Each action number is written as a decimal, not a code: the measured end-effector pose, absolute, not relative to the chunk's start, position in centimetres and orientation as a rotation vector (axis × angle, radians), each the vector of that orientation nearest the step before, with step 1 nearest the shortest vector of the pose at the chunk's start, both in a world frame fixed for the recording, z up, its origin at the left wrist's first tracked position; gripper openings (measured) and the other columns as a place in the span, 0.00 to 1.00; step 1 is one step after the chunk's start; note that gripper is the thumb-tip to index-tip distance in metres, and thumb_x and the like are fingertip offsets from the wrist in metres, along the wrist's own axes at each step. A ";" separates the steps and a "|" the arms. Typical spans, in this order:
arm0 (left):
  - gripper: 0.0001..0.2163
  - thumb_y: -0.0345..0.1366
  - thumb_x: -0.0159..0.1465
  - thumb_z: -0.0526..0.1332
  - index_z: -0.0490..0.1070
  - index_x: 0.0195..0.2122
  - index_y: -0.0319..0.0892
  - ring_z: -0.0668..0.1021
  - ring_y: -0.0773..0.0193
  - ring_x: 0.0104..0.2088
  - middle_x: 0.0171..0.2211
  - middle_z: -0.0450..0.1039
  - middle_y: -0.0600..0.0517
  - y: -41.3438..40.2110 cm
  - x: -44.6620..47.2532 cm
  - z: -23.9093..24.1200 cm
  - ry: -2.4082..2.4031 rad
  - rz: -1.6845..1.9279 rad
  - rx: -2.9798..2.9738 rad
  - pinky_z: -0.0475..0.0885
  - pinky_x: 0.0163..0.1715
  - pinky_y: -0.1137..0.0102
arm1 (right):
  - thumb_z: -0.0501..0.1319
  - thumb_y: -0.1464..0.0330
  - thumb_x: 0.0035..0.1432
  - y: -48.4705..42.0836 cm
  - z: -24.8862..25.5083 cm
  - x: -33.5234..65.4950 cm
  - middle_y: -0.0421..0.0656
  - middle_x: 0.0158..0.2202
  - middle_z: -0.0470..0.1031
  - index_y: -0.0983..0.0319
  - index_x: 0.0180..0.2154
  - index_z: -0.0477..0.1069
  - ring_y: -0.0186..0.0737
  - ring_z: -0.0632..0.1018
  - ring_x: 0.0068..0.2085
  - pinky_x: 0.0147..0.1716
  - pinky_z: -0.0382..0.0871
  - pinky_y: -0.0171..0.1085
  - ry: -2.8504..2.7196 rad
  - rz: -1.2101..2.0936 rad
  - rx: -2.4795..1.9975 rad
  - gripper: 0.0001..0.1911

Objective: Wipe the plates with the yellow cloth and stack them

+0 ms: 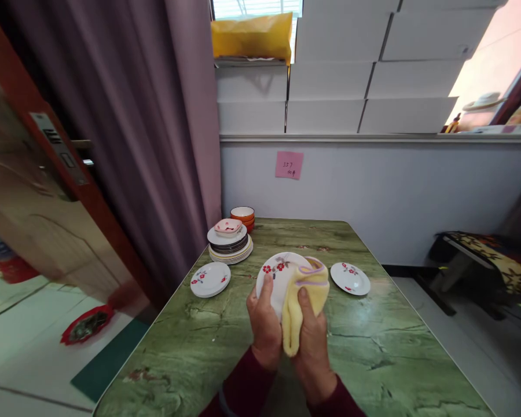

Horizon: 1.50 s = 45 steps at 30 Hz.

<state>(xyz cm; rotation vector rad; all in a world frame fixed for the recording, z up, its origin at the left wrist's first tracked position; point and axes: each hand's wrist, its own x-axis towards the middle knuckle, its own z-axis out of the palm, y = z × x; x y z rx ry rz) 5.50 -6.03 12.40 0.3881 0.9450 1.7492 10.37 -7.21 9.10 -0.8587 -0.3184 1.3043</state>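
My left hand (264,324) grips the lower edge of a white plate with red flowers (278,273), held tilted above the green marble table (373,341). My right hand (312,341) is closed on a yellow cloth (306,295) pressed against the plate's right side. Both hands are close together over the table's middle.
A small flowered plate stack (210,279) lies at left, a single flowered plate (349,278) at right. A taller plate stack (230,243) with a pink dish on top and orange bowls (242,215) stand at the far left corner. A curtain hangs left; a wall lies behind.
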 end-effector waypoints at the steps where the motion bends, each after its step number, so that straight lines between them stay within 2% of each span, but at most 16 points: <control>1: 0.18 0.44 0.54 0.70 0.78 0.41 0.37 0.83 0.54 0.37 0.39 0.83 0.43 -6.2 5.7 11.9 0.956 1.757 0.394 0.77 0.39 0.66 | 0.71 0.51 0.46 -7.4 8.8 10.0 0.46 0.45 0.82 0.61 0.52 0.70 0.47 0.83 0.38 0.36 0.78 0.41 -0.280 1.281 -0.857 0.35; 4: 0.20 0.46 0.57 0.69 0.77 0.45 0.38 0.83 0.55 0.38 0.42 0.82 0.43 -6.5 5.3 10.4 0.959 1.705 0.506 0.76 0.38 0.66 | 0.72 0.52 0.46 -7.3 7.9 10.9 0.47 0.45 0.81 0.61 0.52 0.70 0.48 0.83 0.39 0.38 0.78 0.42 -0.316 1.272 -0.877 0.35; 7: 0.19 0.44 0.57 0.69 0.77 0.46 0.39 0.81 0.57 0.35 0.39 0.82 0.46 -6.5 3.3 9.5 0.942 1.494 0.728 0.75 0.36 0.68 | 0.73 0.53 0.45 -6.3 7.5 14.3 0.48 0.42 0.82 0.63 0.49 0.71 0.48 0.82 0.36 0.35 0.77 0.42 -0.575 1.293 -0.949 0.33; 13: 0.07 0.37 0.55 0.68 0.80 0.31 0.38 0.75 0.63 0.27 0.27 0.78 0.51 -6.2 -0.2 11.3 0.961 0.997 1.409 0.68 0.29 0.73 | 0.71 0.59 0.50 -5.3 10.7 21.0 0.44 0.38 0.81 0.63 0.45 0.75 0.43 0.78 0.35 0.34 0.73 0.38 -1.448 1.401 -0.956 0.22; 15: 0.04 0.33 0.56 0.66 0.80 0.26 0.39 0.75 0.62 0.28 0.23 0.76 0.52 -6.6 0.2 12.2 0.930 0.903 1.546 0.68 0.30 0.73 | 0.71 0.62 0.51 -5.5 12.4 21.8 0.41 0.35 0.79 0.62 0.40 0.76 0.41 0.77 0.34 0.31 0.71 0.35 -1.678 1.458 -0.925 0.16; 17: 0.06 0.30 0.56 0.64 0.80 0.25 0.41 0.77 0.59 0.31 0.23 0.76 0.52 -7.1 0.8 12.7 0.911 0.942 1.555 0.70 0.34 0.71 | 0.70 0.64 0.51 -5.6 13.6 21.9 0.40 0.33 0.78 0.61 0.37 0.77 0.39 0.75 0.33 0.30 0.69 0.33 -1.777 1.478 -0.916 0.12; 19: 0.05 0.31 0.57 0.64 0.81 0.26 0.42 0.78 0.59 0.31 0.24 0.77 0.51 -7.4 1.4 13.1 0.909 1.056 1.437 0.71 0.34 0.71 | 0.71 0.63 0.51 -5.6 14.1 21.5 0.40 0.34 0.79 0.61 0.38 0.77 0.39 0.76 0.33 0.30 0.69 0.34 -1.735 1.498 -0.891 0.13; 22: 0.07 0.37 0.58 0.66 0.82 0.31 0.40 0.75 0.63 0.25 0.25 0.78 0.50 -7.3 1.6 13.7 0.928 1.196 1.224 0.69 0.25 0.73 | 0.72 0.59 0.48 -5.5 13.5 20.0 0.43 0.34 0.80 0.62 0.41 0.76 0.41 0.77 0.32 0.30 0.72 0.36 -1.428 1.513 -0.865 0.20; 24: 0.10 0.40 0.57 0.68 0.81 0.35 0.38 0.75 0.65 0.23 0.27 0.79 0.49 -6.9 1.7 14.2 0.930 1.288 1.107 0.69 0.23 0.74 | 0.74 0.58 0.45 -5.7 12.7 18.3 0.44 0.35 0.81 0.63 0.42 0.76 0.42 0.78 0.31 0.31 0.73 0.37 -1.164 1.451 -0.879 0.24; 28: 0.15 0.44 0.56 0.70 0.79 0.39 0.38 0.78 0.63 0.23 0.26 0.79 0.51 -6.4 3.2 14.5 0.925 1.569 0.832 0.71 0.24 0.73 | 0.73 0.53 0.46 -7.0 11.4 13.8 0.47 0.39 0.82 0.63 0.46 0.73 0.46 0.81 0.34 0.35 0.77 0.41 -0.625 1.295 -0.890 0.30; 31: 0.17 0.44 0.56 0.70 0.78 0.41 0.38 0.81 0.60 0.29 0.31 0.81 0.49 -6.6 4.8 13.8 0.950 1.771 0.665 0.75 0.29 0.71 | 0.69 0.50 0.50 -8.0 10.7 11.2 0.48 0.42 0.81 0.61 0.53 0.69 0.47 0.81 0.36 0.33 0.77 0.40 -0.375 1.192 -0.872 0.34; 35: 0.19 0.45 0.56 0.70 0.77 0.45 0.38 0.83 0.55 0.36 0.39 0.83 0.46 -7.4 5.5 12.4 0.973 1.773 0.597 0.77 0.37 0.68 | 0.68 0.50 0.51 -8.4 9.6 10.9 0.47 0.43 0.81 0.61 0.55 0.67 0.47 0.82 0.36 0.33 0.78 0.40 -0.381 1.178 -0.899 0.35; 39: 0.22 0.42 0.56 0.71 0.75 0.50 0.37 0.84 0.53 0.38 0.41 0.83 0.44 -7.5 5.2 11.3 0.863 1.581 0.608 0.78 0.39 0.66 | 0.69 0.50 0.51 -7.8 9.0 12.0 0.46 0.40 0.82 0.61 0.53 0.68 0.46 0.82 0.33 0.29 0.77 0.40 -0.410 1.219 -0.921 0.33; 43: 0.17 0.41 0.62 0.66 0.77 0.48 0.34 0.84 0.51 0.41 0.40 0.83 0.41 -6.3 4.3 10.9 0.778 1.583 0.351 0.78 0.43 0.62 | 0.70 0.49 0.49 -6.9 8.9 13.9 0.46 0.38 0.82 0.62 0.49 0.69 0.46 0.81 0.31 0.26 0.75 0.39 -0.518 1.293 -0.935 0.32; 45: 0.15 0.37 0.65 0.62 0.77 0.49 0.35 0.84 0.53 0.43 0.41 0.83 0.42 -5.4 3.1 11.1 0.764 1.661 0.219 0.77 0.47 0.62 | 0.71 0.50 0.47 -6.4 8.8 15.8 0.45 0.36 0.81 0.62 0.48 0.70 0.46 0.80 0.29 0.25 0.74 0.39 -0.608 1.213 -1.028 0.32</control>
